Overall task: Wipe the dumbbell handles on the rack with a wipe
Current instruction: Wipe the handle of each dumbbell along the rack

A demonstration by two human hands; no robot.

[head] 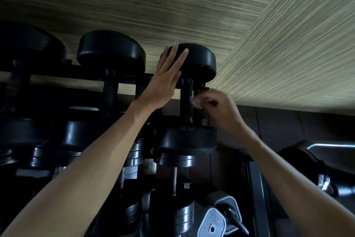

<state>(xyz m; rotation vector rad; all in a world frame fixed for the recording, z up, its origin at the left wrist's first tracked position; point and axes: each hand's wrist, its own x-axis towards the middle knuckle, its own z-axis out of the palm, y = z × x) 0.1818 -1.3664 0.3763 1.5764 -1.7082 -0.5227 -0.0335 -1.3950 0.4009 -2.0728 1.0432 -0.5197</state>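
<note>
The rightmost black dumbbell on the top tier has its far head (pixel 199 60) toward the wall and its near head (pixel 186 140) toward me. My left hand (pixel 165 77) lies flat with straight fingers against the left side of the far head. My right hand (pixel 221 110) is curled at the right side of the dark handle (pixel 186 98). Its fingertips pinch a small wipe (pixel 195 100), of which only a pale bit shows. The rest of the wipe is hidden in the hand and the shadow.
Two more black dumbbells (pixel 111 50) stand to the left on the black rack (pixel 130 79). Chrome-plated dumbbells (pixel 184 215) and a grey weight (pixel 212 221) sit on the lower tier. A wood-grain wall (pixel 288 54) is close behind. Dark equipment (pixel 326 160) stands at the right.
</note>
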